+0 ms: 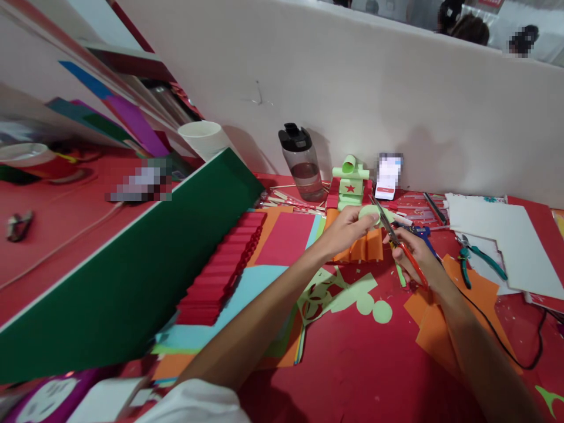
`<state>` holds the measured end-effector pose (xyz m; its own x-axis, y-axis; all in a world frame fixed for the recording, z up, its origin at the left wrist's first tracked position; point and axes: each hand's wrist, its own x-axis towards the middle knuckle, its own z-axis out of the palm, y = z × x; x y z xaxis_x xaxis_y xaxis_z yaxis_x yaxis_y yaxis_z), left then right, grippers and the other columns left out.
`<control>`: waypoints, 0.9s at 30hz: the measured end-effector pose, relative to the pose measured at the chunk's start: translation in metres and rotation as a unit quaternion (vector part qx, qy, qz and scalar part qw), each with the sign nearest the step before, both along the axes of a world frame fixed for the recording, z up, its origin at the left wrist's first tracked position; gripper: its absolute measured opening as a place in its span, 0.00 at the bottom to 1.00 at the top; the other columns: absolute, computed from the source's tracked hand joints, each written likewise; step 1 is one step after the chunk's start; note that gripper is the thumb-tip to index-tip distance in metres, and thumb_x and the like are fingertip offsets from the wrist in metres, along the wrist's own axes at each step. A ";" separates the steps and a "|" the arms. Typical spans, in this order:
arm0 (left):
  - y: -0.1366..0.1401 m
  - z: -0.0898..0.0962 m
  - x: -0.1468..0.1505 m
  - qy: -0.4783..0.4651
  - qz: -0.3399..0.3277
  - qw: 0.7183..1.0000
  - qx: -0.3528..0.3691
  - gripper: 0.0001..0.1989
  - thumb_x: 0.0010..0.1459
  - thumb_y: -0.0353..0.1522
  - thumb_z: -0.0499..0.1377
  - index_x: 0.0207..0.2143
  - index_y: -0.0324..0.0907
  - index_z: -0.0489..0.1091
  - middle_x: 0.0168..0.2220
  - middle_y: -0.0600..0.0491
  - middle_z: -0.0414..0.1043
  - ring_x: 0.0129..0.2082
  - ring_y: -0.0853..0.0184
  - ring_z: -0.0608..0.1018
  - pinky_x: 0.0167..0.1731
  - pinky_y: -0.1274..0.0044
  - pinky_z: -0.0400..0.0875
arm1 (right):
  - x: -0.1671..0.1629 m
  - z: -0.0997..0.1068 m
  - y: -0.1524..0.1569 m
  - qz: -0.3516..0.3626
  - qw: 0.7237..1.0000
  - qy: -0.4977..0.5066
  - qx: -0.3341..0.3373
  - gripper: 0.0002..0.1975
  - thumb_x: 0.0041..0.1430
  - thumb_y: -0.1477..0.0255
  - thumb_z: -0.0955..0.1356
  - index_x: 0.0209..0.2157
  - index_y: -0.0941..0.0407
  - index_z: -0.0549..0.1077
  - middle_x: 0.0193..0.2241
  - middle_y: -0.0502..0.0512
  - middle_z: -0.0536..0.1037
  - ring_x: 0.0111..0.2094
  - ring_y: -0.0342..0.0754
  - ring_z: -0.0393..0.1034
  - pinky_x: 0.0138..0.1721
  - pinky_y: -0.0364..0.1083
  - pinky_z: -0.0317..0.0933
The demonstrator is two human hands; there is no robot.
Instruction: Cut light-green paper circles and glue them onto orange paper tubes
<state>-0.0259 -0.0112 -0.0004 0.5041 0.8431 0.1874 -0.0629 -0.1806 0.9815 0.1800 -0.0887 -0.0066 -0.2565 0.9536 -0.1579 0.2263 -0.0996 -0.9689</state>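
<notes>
Between the thumb and fingers of my left hand (355, 224) is a light green paper circle (369, 215). My right hand (413, 255) grips red-handled scissors (412, 261), whose blades point up and left against the edge of that paper. Just behind them stands a light green paper model (351, 185) with a red star and a rolled tube on top. Folded orange paper (363, 247) lies partly hidden under my hands. Nearer me, cut green circles (382, 312) rest on the red table beside a green sheet with holes cut out (324, 294).
A dark green board (132, 276) slants across the left, beside pleated red paper (220, 270). A water bottle (304, 164) and a phone (388, 176) stand by the white partition. Teal-handled pliers (482, 261), orange paper (462, 317) and white board (506, 235) lie at right.
</notes>
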 end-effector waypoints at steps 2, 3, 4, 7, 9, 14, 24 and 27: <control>0.000 0.001 0.000 -0.010 0.003 1.000 -0.011 0.21 0.63 0.43 0.59 0.23 0.44 0.58 0.19 0.61 0.51 0.19 0.75 0.54 0.21 0.77 0.48 | 0.000 -0.002 0.000 -0.007 1.000 0.005 0.005 0.28 0.60 0.45 0.74 0.49 0.52 0.72 0.22 0.40 0.67 0.12 0.39 0.61 0.13 0.39 0.56; -0.001 0.001 0.001 -0.016 0.003 1.000 -0.013 0.21 0.63 0.44 0.60 0.23 0.43 0.60 0.19 0.61 0.52 0.19 0.75 0.55 0.21 0.77 0.49 | -0.001 -0.003 0.000 -0.010 1.000 0.008 0.009 0.29 0.59 0.45 0.74 0.48 0.53 0.72 0.22 0.40 0.67 0.12 0.39 0.61 0.13 0.39 0.56; -0.002 0.001 0.001 -0.023 0.003 1.000 -0.011 0.20 0.62 0.45 0.61 0.24 0.43 0.62 0.20 0.61 0.54 0.19 0.75 0.56 0.21 0.77 0.49 | -0.002 -0.003 0.000 -0.015 1.000 0.013 0.014 0.29 0.59 0.44 0.74 0.48 0.53 0.72 0.22 0.41 0.67 0.12 0.38 0.60 0.13 0.39 0.56; -0.006 0.001 0.006 -0.055 0.007 0.998 0.001 0.21 0.62 0.48 0.64 0.28 0.41 0.67 0.22 0.60 0.60 0.20 0.75 0.58 0.21 0.78 0.52 | -0.006 -0.008 0.000 -0.030 0.998 0.032 0.035 0.31 0.57 0.42 0.74 0.47 0.53 0.72 0.22 0.41 0.67 0.11 0.38 0.58 0.12 0.40 0.57; -0.009 -0.001 0.011 -0.084 0.025 0.996 -0.003 0.23 0.61 0.51 0.64 0.29 0.41 0.68 0.22 0.59 0.62 0.19 0.76 0.59 0.21 0.78 0.52 | -0.010 -0.013 0.000 -0.039 0.997 0.046 0.047 0.32 0.57 0.41 0.74 0.47 0.53 0.72 0.23 0.41 0.67 0.11 0.38 0.57 0.11 0.40 0.57; -0.013 -0.011 0.022 -0.121 0.096 0.988 -0.017 0.27 0.62 0.55 0.63 0.27 0.41 0.66 0.21 0.60 0.61 0.18 0.77 0.58 0.19 0.79 0.51 | -0.016 -0.024 -0.001 -0.039 0.995 0.076 0.046 0.33 0.58 0.40 0.73 0.49 0.53 0.71 0.24 0.42 0.67 0.13 0.37 0.57 0.12 0.39 0.58; -0.009 -0.012 0.017 -0.088 0.088 0.992 -0.020 0.27 0.62 0.55 0.63 0.26 0.42 0.64 0.20 0.61 0.56 0.17 0.76 0.58 0.19 0.79 0.51 | -0.008 -0.025 0.000 -0.012 0.997 0.052 0.049 0.34 0.60 0.38 0.69 0.52 0.52 0.71 0.25 0.43 0.67 0.15 0.39 0.59 0.13 0.40 0.58; -0.009 -0.011 0.016 -0.079 0.081 0.994 -0.010 0.27 0.63 0.55 0.62 0.26 0.42 0.63 0.20 0.61 0.54 0.17 0.76 0.57 0.20 0.78 0.51 | -0.007 -0.025 0.001 -0.012 0.997 0.051 0.049 0.35 0.59 0.36 0.69 0.51 0.52 0.70 0.27 0.45 0.69 0.16 0.38 0.58 0.14 0.40 0.60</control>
<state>-0.0100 -0.0197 -0.0114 0.3279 0.9149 0.2354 -0.1875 -0.1812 0.9654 0.1731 -0.0879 -0.0314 -0.2424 0.9695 -0.0375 0.1253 -0.0071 -0.9921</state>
